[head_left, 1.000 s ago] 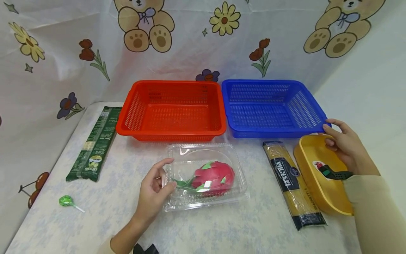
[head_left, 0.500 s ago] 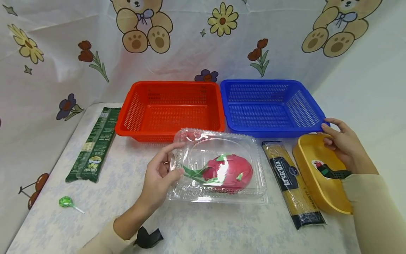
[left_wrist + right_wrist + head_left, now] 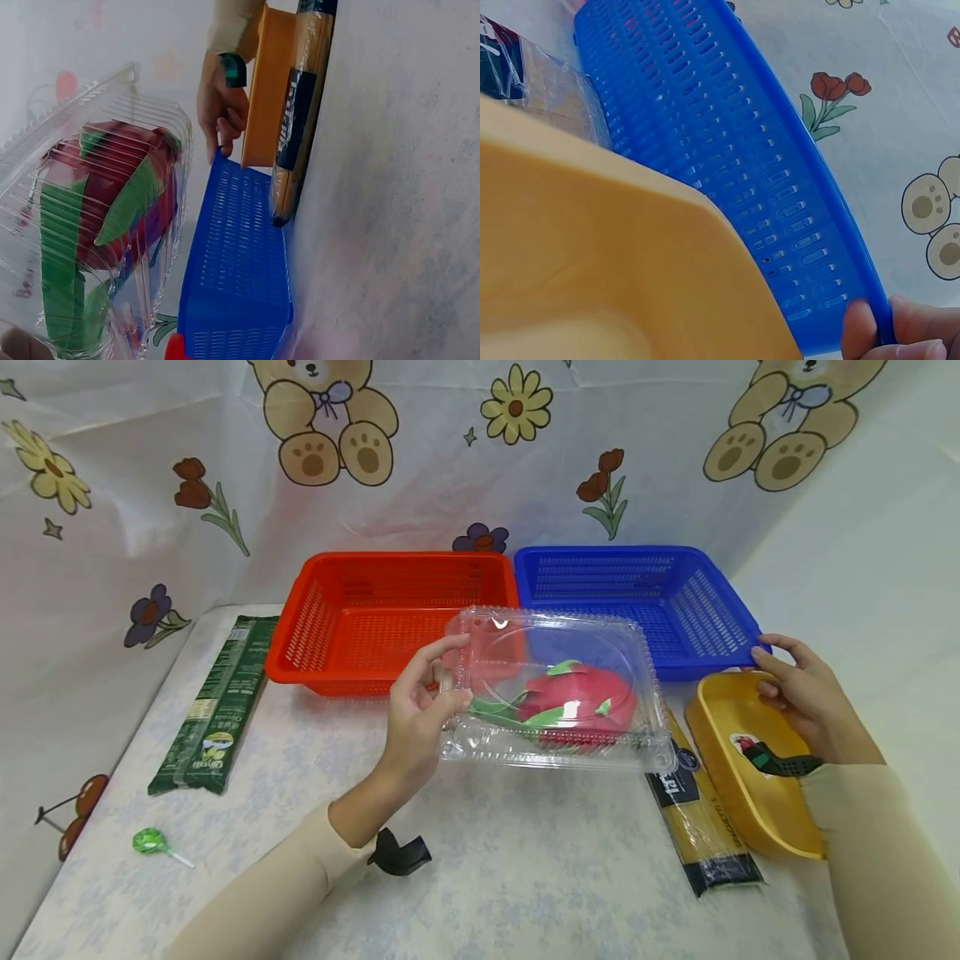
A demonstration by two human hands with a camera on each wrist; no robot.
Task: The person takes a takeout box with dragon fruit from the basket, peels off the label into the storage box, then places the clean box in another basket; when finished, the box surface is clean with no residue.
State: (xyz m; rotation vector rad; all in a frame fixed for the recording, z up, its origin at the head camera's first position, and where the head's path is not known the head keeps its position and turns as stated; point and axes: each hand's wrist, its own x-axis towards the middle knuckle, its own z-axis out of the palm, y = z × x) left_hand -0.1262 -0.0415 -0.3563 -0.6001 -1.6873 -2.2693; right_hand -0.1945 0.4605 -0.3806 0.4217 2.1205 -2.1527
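My left hand (image 3: 416, 714) grips the left edge of a clear plastic clamshell box (image 3: 495, 747), lifted above the table and tilted. Inside the box lies a pink dragon fruit (image 3: 581, 702) with green leaf tips, also seen through the ridged plastic in the left wrist view. At the right, my right hand (image 3: 813, 702) pinches the near right corner of the blue basket (image 3: 720, 668); the right wrist view shows finger and thumb on either side of its rim (image 3: 840, 202). Below that hand stands a yellow plastic tub (image 3: 787, 810).
Left of the blue basket stands a red basket (image 3: 337, 685). A spaghetti pack (image 3: 708, 835) lies beside the yellow tub, partly behind the clear box. Farther left are a green packet (image 3: 217, 710) and a green lollipop (image 3: 150, 841). A patterned cloth (image 3: 420, 510) hangs behind.
My left hand has raised the clear box off the table and carried it right and away from me, up before the baskets. My right hand keeps its hold on the blue rim.
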